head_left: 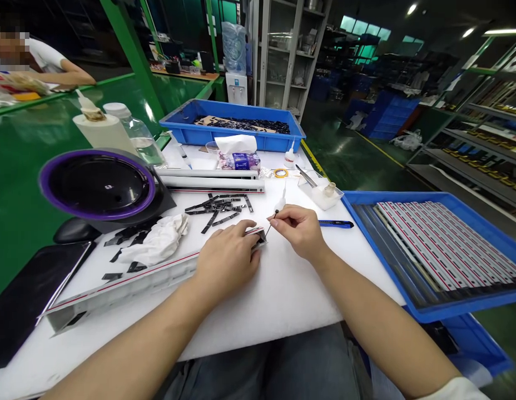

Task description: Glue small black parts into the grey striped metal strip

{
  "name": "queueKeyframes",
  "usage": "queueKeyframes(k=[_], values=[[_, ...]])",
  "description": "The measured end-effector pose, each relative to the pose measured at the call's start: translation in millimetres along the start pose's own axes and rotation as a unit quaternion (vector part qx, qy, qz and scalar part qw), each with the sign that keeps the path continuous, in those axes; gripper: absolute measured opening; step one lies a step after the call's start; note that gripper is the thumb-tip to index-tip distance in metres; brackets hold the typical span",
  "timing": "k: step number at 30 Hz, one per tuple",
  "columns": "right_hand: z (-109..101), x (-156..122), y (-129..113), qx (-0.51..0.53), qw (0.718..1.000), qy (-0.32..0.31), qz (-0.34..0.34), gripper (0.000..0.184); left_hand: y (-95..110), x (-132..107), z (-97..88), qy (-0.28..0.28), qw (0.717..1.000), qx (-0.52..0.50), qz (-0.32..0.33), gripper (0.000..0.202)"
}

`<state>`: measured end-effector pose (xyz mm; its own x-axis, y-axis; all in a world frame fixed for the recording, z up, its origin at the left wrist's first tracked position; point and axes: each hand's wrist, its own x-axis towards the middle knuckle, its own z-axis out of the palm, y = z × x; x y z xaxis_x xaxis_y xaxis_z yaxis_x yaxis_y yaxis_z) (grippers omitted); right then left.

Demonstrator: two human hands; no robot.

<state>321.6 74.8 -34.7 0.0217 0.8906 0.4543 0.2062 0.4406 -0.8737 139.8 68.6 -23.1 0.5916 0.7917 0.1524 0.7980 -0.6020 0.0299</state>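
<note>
My left hand (227, 258) presses down with closed fingers on the right end of a long white rail with a red stripe (128, 280) that lies across the white table (283, 294). My right hand (297, 228) pinches a thin stick with a dark tip (271, 223), whose tip touches the rail's end by a small black piece (261, 238). A pile of black strips (220, 206) lies just beyond the hands. A crumpled white cloth (158, 241) rests left of my left hand.
A blue tray of striped rails (441, 250) sits at the right, another blue tray (233, 125) with black parts at the back. A purple-rimmed black dish (97, 183), two white rails (212, 180), a blue knife (335, 224), a small white dish (320, 191) and bottles stand around. Another person sits far left.
</note>
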Motion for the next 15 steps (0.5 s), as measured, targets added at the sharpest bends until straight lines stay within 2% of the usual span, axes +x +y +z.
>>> queueKeyframes(k=[5, 8, 10, 12, 14, 15], values=[[-7, 3, 1, 0.039, 0.998, 0.039, 0.024, 0.013, 0, 1, -0.8, -0.003, 1.0, -0.003, 0.002, 0.031], [-33, 14, 7, 0.063, 0.987, 0.146, -0.008, 0.017, -1, 0, -0.9, -0.006, 1.0, -0.004, 0.002, 0.03], [-58, 23, 12, -0.001, 0.959, 0.276, -0.061, 0.019, -1, 0, -0.6, -0.007, 1.0, -0.003, 0.002, 0.03], [-83, 32, 18, -0.111, 0.905, 0.4, -0.096, 0.021, -1, 0, 0.0, -0.006, 1.0, 0.0, 0.001, 0.032], [-103, 38, 22, -0.194, 0.861, 0.46, -0.099, 0.024, -1, 1, 0.4, -0.006, 1.0, 0.002, -0.001, 0.033], [-109, 40, 23, -0.217, 0.853, 0.466, -0.094, 0.024, 0, 1, 0.6, -0.007, 1.0, 0.002, -0.001, 0.033]])
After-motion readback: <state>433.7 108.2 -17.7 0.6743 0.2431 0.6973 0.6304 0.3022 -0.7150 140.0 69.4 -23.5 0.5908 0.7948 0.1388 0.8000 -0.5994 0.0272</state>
